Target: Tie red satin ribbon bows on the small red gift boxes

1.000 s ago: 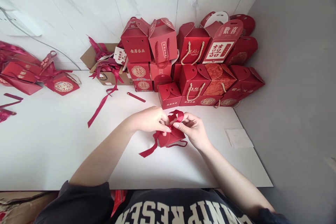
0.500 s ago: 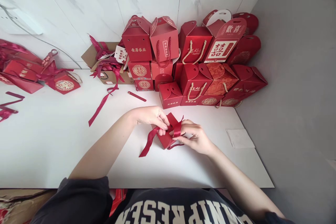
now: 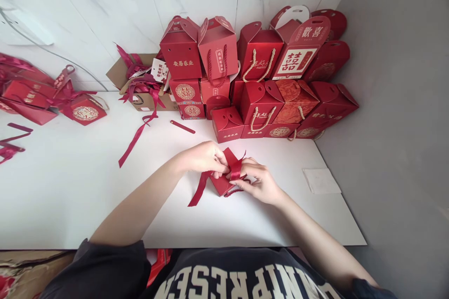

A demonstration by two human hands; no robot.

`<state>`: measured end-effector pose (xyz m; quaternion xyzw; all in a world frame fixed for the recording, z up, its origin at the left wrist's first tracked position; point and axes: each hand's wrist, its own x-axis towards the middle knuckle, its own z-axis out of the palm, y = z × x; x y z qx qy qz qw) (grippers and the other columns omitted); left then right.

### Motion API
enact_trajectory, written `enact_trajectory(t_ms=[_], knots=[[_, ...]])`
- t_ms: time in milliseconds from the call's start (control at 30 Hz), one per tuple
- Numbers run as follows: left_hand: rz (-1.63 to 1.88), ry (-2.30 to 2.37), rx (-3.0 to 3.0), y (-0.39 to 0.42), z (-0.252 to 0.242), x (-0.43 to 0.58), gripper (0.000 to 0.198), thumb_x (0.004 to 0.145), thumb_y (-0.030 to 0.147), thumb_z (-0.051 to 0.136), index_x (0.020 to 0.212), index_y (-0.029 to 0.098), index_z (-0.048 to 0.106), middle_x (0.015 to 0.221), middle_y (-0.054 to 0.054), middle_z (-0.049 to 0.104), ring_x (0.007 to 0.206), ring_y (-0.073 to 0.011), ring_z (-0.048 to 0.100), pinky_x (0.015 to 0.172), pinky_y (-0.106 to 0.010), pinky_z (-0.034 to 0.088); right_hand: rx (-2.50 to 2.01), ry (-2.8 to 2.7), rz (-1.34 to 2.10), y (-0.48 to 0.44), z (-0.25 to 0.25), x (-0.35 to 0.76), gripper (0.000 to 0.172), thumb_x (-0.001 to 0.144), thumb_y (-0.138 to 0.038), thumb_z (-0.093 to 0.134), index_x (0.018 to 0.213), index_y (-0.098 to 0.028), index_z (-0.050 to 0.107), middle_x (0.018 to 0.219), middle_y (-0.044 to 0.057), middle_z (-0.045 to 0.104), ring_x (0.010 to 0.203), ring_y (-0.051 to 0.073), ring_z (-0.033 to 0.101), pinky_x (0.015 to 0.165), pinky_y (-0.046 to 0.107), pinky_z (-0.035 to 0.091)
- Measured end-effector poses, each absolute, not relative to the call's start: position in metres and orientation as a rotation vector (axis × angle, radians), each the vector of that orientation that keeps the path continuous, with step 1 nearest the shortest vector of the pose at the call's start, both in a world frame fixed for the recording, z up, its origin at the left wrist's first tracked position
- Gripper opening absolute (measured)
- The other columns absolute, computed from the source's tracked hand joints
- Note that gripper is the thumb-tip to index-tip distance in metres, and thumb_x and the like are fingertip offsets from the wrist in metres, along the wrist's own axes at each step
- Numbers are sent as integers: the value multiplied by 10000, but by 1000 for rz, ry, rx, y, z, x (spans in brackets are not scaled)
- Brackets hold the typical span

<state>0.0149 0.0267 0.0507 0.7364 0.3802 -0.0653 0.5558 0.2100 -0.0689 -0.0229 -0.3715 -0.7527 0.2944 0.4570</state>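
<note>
A small red gift box (image 3: 222, 184) rests on the white table between my two hands. A dark red ribbon (image 3: 200, 191) crosses its top, one tail hanging to the left, and a loop stands up on the right side. My left hand (image 3: 209, 159) pinches the ribbon above the box, its fingertips close to the knot area. With thumb and fingers my right hand (image 3: 260, 181) grips the ribbon loop. The fingers partly hide where the ribbon crosses. Beside the right fingers a bit of dark red cord shows at the box's edge.
Stacked red gift boxes (image 3: 259, 107) stand against the wall behind. An open cardboard box (image 3: 154, 103) holds ribbons, one ribbon trailing out (image 3: 135, 142). A thin red strip (image 3: 183, 126) lies nearby. More boxes (image 3: 86, 111) sit at left; a white paper square (image 3: 322, 181) lies at right.
Both hands stay at the box with small finger movements. The left fingers have pushed slightly right towards the loop, and the left ribbon tail has shifted slightly and hangs straighter.
</note>
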Motion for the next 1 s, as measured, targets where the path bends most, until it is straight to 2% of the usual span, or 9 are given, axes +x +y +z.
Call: enact_trajectory(t_ms=[167, 333, 400, 467, 533, 600, 733, 900, 1000], knots=[[68, 787, 2248, 8, 63, 17, 115, 834, 185, 572, 785, 171, 675, 791, -6, 692, 695, -132, 615, 645, -238, 443, -837, -2030, 660, -94, -9, 208, 65, 900, -217, 621, 836, -207, 631, 767, 30, 691, 711, 167, 594, 745, 347, 465], [108, 745, 2658, -1, 68, 13, 175, 934, 169, 480, 886, 182, 647, 1014, -16, 650, 763, -122, 610, 701, -247, 452, -558, -2374, 412, -119, 2, 201, 291, 914, -428, 584, 771, -177, 621, 696, 47, 663, 635, 169, 582, 601, 322, 431], [138, 716, 2813, -1, 61, 11, 168, 935, 156, 479, 869, 167, 633, 924, -18, 642, 712, -122, 598, 664, -249, 453, -602, -2263, 426, -110, 3, 204, 219, 923, -370, 584, 833, -175, 629, 783, 59, 692, 716, 172, 618, 657, 322, 465], [229, 618, 3001, 0, 51, 8, 181, 922, 122, 482, 796, 154, 608, 793, -15, 610, 681, -132, 583, 642, -258, 455, -789, -2088, 449, -92, 2, 211, 89, 935, -219, 558, 897, -175, 625, 874, 65, 706, 835, 180, 637, 771, 342, 486], [359, 505, 3178, 0, 42, 6, 212, 910, 87, 474, 737, 155, 577, 727, -10, 575, 655, -137, 563, 619, -266, 454, -988, -1987, 464, -70, 0, 217, 103, 944, -168, 525, 978, -174, 622, 1039, 96, 693, 992, 198, 621, 897, 378, 470], [476, 501, 3287, 0, 35, 4, 249, 904, 62, 452, 697, 162, 547, 674, 4, 536, 585, -125, 518, 548, -263, 430, -1022, -1999, 499, -53, -4, 220, 149, 954, -153, 499, 1040, -184, 618, 1053, 87, 690, 1027, 200, 613, 947, 391, 452], [704, 625, 3303, 2, 21, 0, 250, 890, 62, 468, 673, 170, 531, 624, 21, 521, 521, -108, 483, 470, -252, 392, -1042, -2030, 534, -40, -8, 215, 151, 954, -189, 522, 1023, -215, 654, 930, 51, 697, 910, 199, 612, 881, 383, 466], [1057, 537, 3043, 11, 0, -4, 86, 868, 109, 570, 836, 179, 608, 778, 11, 674, 681, -106, 622, 621, -225, 504, -1099, -1964, 707, -36, -4, 209, 115, 912, -205, 594, 936, -214, 706, 857, 44, 652, 740, 158, 597, 696, 292, 495], [1146, 508, 2935, 13, -6, -4, 86, 843, 106, 612, 858, 190, 623, 809, 9, 701, 700, -102, 641, 654, -217, 526, -1112, -1967, 745, -32, -2, 208, 108, 888, -176, 607, 884, -213, 708, 819, 26, 639, 678, 137, 573, 639, 266, 476]])
